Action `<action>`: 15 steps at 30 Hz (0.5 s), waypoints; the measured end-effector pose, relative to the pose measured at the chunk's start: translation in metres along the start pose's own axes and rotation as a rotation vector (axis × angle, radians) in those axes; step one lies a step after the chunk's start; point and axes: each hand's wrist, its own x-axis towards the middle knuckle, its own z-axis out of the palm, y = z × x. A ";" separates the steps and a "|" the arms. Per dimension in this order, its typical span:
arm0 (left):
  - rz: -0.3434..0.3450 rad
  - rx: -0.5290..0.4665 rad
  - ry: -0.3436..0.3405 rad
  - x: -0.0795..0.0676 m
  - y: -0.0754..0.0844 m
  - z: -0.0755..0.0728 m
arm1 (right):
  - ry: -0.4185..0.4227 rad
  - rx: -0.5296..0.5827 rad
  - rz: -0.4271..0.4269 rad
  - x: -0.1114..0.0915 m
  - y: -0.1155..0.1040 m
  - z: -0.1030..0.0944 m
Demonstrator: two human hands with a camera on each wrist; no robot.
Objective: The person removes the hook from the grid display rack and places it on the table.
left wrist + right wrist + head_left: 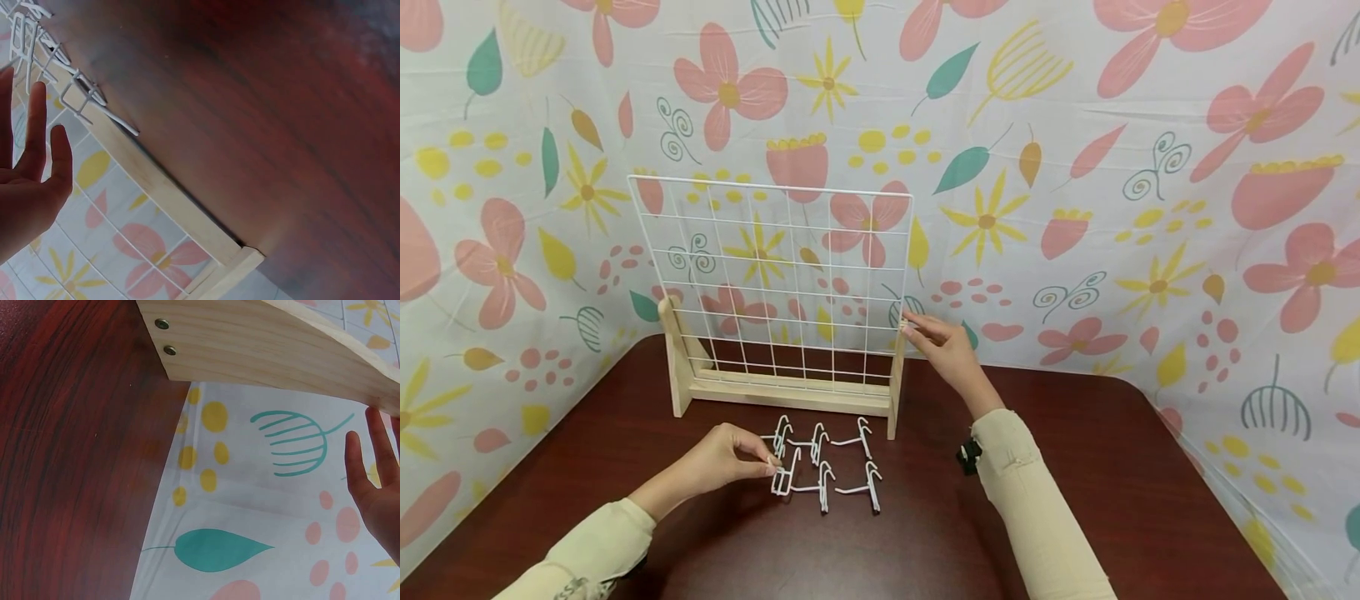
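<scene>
A white wire grid panel (763, 293) stands upright in a light wooden base (790, 398) with a side post at each end. My right hand (951, 354) holds the top of the right post (897, 379) between thumb and forefinger; in the right wrist view its other fingers (356, 465) are loosely extended beside the wood. Down on the left, my left hand (730, 457) pinches a white wire hook (782, 482) at its end. Several more white hooks (871, 487) lie in two rows on the table in front of the base. The left wrist view cuts off the pinching fingertips.
A dark red-brown table (1075, 500) carries everything. Behind and at the sides hangs a white cloth (880, 108) with flowers and leaves. Two bolt heads (162, 324) show on the post's outer face. A dark strap (970, 457) sits at the right wrist.
</scene>
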 end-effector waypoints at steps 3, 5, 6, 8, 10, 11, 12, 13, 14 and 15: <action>-0.011 -0.018 0.006 -0.001 -0.001 0.000 | 0.002 0.006 0.002 0.000 0.000 0.000; -0.015 -0.020 0.010 -0.002 -0.002 0.001 | 0.001 0.012 0.002 0.000 0.000 0.000; -0.013 -0.018 0.010 -0.002 -0.003 0.001 | 0.001 0.014 0.003 0.000 0.000 0.000; -0.013 -0.013 0.011 -0.003 -0.005 0.001 | -0.002 0.018 0.000 0.000 0.000 0.000; -0.012 -0.003 0.012 -0.003 -0.007 0.001 | -0.005 0.019 -0.002 0.000 0.001 -0.001; -0.013 0.001 0.013 -0.003 -0.008 0.001 | -0.006 0.020 -0.002 0.000 0.001 0.000; -0.015 0.007 0.014 -0.003 -0.008 0.001 | -0.006 0.020 -0.003 0.000 0.001 0.000; -0.020 0.010 0.017 -0.004 -0.009 0.001 | -0.007 0.022 -0.004 0.000 0.001 0.000; -0.025 0.014 0.021 -0.004 -0.009 0.001 | -0.008 0.024 -0.003 0.000 0.001 0.000; -0.030 0.016 0.023 -0.004 -0.009 0.001 | -0.008 0.025 -0.004 0.000 0.002 0.000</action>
